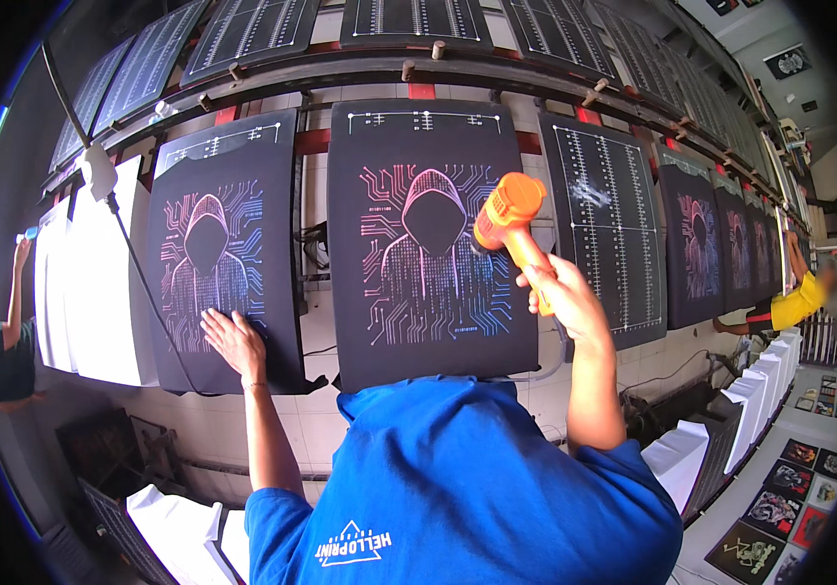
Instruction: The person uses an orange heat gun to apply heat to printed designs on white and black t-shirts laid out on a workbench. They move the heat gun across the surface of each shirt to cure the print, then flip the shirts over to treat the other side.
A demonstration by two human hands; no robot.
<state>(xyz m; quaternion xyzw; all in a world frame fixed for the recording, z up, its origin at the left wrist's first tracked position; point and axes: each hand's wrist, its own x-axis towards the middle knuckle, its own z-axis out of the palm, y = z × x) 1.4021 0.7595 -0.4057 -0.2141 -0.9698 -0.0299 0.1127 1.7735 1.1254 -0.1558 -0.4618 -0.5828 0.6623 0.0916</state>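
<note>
My right hand (574, 297) grips the handle of an orange heat gun (513, 210). Its nozzle points down at the right side of a black fabric piece (428, 361) laid on the board in front of me. That fabric carries a hooded-figure print (423, 249) in pink and blue with circuit-like lines. My left hand (233, 341) lies flat, fingers stretched, on the lower part of a second black fabric piece (179, 361) to the left, which bears the same design. Whether the nozzle touches the cloth I cannot tell.
A black board (618, 263) with white ruler marks stands at right, before more printed black pieces (696, 244). White fabric (111, 283) covers boards at left. A cable (136, 263) hangs across the left piece. Other people (797, 304) work on both sides.
</note>
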